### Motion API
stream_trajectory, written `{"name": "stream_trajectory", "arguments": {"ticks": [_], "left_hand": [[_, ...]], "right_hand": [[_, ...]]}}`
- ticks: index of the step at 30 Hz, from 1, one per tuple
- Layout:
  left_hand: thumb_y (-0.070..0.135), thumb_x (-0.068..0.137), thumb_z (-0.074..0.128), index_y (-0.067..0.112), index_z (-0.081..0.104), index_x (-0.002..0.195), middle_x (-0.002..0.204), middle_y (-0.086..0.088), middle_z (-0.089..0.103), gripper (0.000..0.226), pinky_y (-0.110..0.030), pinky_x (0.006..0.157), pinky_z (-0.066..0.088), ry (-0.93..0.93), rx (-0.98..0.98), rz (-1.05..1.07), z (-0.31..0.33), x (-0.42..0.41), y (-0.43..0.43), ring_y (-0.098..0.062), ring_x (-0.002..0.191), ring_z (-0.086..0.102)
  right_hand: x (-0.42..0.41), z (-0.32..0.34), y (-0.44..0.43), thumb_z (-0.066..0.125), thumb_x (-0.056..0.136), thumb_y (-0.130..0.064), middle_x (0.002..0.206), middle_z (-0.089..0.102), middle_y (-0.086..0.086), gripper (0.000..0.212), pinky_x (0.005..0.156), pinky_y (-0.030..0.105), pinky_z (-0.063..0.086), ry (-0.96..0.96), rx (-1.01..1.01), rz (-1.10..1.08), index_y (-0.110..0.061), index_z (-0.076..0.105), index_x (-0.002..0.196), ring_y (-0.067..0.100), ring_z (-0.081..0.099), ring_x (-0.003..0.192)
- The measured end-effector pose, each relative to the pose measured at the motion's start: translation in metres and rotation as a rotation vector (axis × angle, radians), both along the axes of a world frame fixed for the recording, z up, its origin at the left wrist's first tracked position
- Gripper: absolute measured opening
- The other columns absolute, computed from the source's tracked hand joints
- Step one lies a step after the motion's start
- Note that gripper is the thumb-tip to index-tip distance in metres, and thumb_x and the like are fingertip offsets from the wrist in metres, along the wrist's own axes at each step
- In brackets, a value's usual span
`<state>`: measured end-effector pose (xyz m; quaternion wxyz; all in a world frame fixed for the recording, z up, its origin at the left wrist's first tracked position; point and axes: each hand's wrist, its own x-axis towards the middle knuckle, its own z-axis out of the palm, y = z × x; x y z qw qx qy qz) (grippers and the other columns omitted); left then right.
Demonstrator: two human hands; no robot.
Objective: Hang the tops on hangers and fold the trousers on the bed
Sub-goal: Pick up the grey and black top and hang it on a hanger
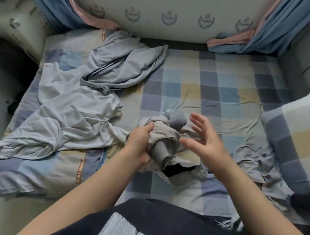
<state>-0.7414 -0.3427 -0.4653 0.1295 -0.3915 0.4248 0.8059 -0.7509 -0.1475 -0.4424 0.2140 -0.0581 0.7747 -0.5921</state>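
Left hand (140, 144) grip clamps grey bundled garment (162, 139) above bed (221, 98), likely steadying it; right hand (204, 135) wide, empty, just beside grip.

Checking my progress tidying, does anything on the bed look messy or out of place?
Yes. The pale top and striped grey garment lie crumpled on the bed's left side, unhung. The left hand grips bunched grey trousers, not folded flat.
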Motion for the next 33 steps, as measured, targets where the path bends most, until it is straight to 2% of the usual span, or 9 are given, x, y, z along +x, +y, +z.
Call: {"name": "stream_trajectory", "arguments": {"ticks": [2,5,9,12,18,22,24,28,33], "left_hand": [[0.030,0.106,0.045,0.001,0.066,0.117,0.105,-0.019,0.074,0.037,-0.039,0.078,0.059,-0.072,0.105,-0.065,0.006,0.001,0.006,-0.030,0.087,0.074],[0.028,0.107,0.044,-0.002,0.064,0.117,0.092,-0.016,0.076,0.038,-0.034,0.069,0.058,-0.128,0.144,-0.213,0.010,0.009,0.010,-0.025,0.077,0.076],[0.024,0.105,0.047,0.003,0.066,0.117,0.107,-0.016,0.074,0.030,-0.041,0.093,0.055,-0.123,0.101,-0.374,0.012,0.013,-0.007,-0.029,0.097,0.071],[0.023,0.105,0.048,0.003,0.063,0.130,0.123,-0.016,0.070,0.035,-0.042,0.101,0.051,-0.107,0.034,-0.421,0.004,0.005,-0.033,-0.029,0.111,0.067],[0.013,0.097,0.063,0.002,0.045,0.144,0.135,-0.020,0.060,0.051,-0.042,0.092,0.056,0.040,-0.168,-0.462,-0.011,0.004,-0.044,-0.030,0.117,0.065],[0.039,0.066,0.088,0.024,0.059,0.130,0.122,-0.005,0.068,0.072,-0.031,0.073,0.058,0.207,-0.181,-0.898,-0.010,0.035,-0.037,-0.016,0.096,0.074],[0.035,0.065,0.089,0.024,0.061,0.128,0.118,-0.006,0.070,0.070,-0.032,0.073,0.060,0.245,-0.218,-1.061,-0.015,0.051,-0.032,-0.021,0.098,0.074],[0.003,0.092,0.064,0.015,0.067,0.113,0.113,-0.019,0.069,0.024,-0.046,0.088,0.057,0.298,-0.339,-0.908,-0.022,0.063,-0.019,-0.030,0.101,0.068],[0.002,0.093,0.050,0.028,0.074,0.091,0.100,-0.016,0.070,0.035,-0.041,0.073,0.052,0.384,-0.414,-0.957,0.000,0.071,0.004,-0.027,0.086,0.064]], "right_hand": [[0.036,-0.027,-0.001,0.081,0.066,-0.057,0.153,0.036,-0.019,0.094,0.109,0.022,0.035,-0.021,0.112,0.097,-0.054,0.028,0.144,-0.015,0.031,0.136],[0.067,-0.062,-0.020,0.077,0.069,-0.043,0.155,0.034,-0.011,0.100,0.117,0.029,0.031,-0.048,0.157,0.047,-0.033,0.026,0.154,0.002,0.032,0.143],[0.070,-0.078,-0.028,0.066,0.087,-0.016,0.136,0.061,-0.002,0.055,0.102,0.028,0.043,0.099,0.355,-0.144,-0.022,0.055,0.141,0.019,0.055,0.128],[0.076,-0.073,-0.020,0.059,0.092,-0.009,0.110,0.074,0.004,0.033,0.077,0.026,0.042,0.114,0.458,-0.189,-0.021,0.070,0.120,0.025,0.065,0.104],[0.126,-0.051,-0.034,0.057,0.102,-0.020,0.091,0.073,0.003,0.017,0.079,0.039,0.050,0.110,0.274,-0.387,-0.012,0.071,0.105,0.017,0.066,0.087],[0.160,-0.049,-0.054,0.061,0.099,-0.027,0.060,0.056,-0.010,0.014,0.050,0.017,0.037,0.128,0.154,-0.566,-0.021,0.065,0.087,0.001,0.047,0.050],[0.176,-0.049,-0.061,0.062,0.097,-0.032,0.056,0.049,-0.011,0.013,0.044,0.019,0.033,0.116,0.135,-0.631,-0.026,0.064,0.086,0.003,0.040,0.044],[0.206,-0.052,-0.060,0.063,0.095,-0.036,0.052,0.045,-0.009,0.017,0.045,0.026,0.032,0.095,0.203,-0.704,-0.040,0.060,0.078,0.011,0.040,0.044],[0.233,-0.059,-0.048,0.073,0.090,-0.031,0.094,0.067,-0.011,0.017,0.078,0.027,0.048,-0.003,0.293,-0.825,-0.034,0.062,0.104,0.003,0.062,0.082]]}}
